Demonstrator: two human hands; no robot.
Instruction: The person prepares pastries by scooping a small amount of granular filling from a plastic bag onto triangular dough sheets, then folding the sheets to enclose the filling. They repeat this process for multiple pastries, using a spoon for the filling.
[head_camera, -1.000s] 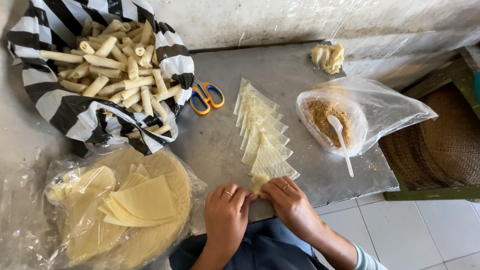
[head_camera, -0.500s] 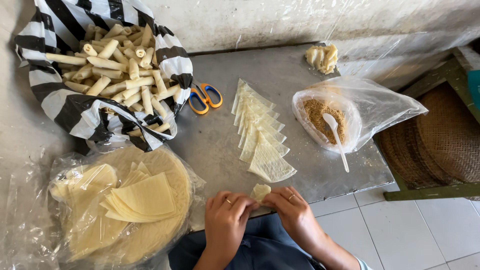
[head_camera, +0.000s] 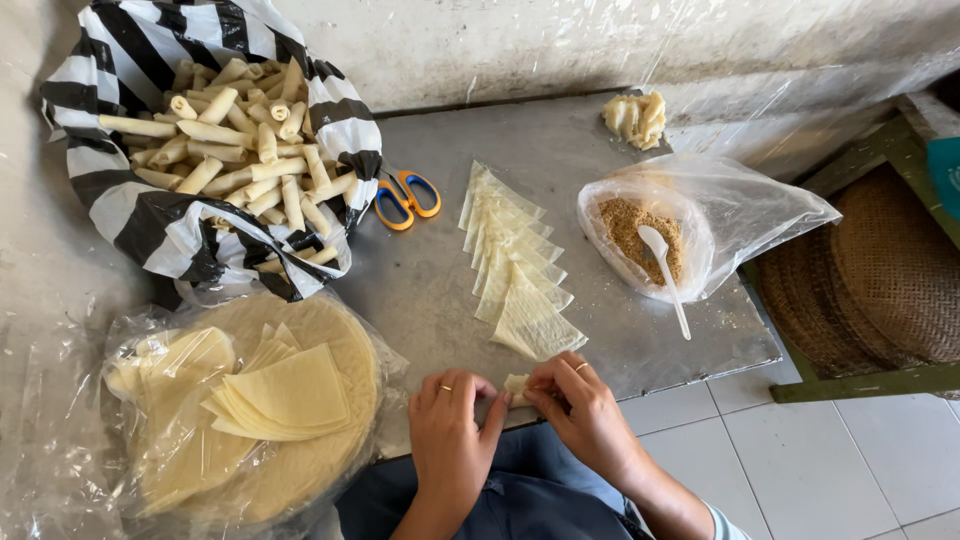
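Down at the near edge of the grey table (head_camera: 440, 270), the left hand (head_camera: 450, 425) and the right hand (head_camera: 580, 405) both pinch a small rolled wrapper (head_camera: 517, 385) between their fingertips, fingers curled shut around it. Just beyond it lies a row of triangle wrappers (head_camera: 515, 265). A clear bag of brown filling (head_camera: 640, 235) with a white spoon (head_camera: 665, 270) sits to the right. Orange scissors (head_camera: 405, 197) lie beside a striped bag of finished rolls (head_camera: 220, 140). Round wrappers in plastic (head_camera: 260, 410) rest on the left.

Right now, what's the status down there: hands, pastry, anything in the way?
Left hand and right hand both pinch a small rolled wrapper at the table edge. Row of cut wrappers just beyond. Nothing blocking.
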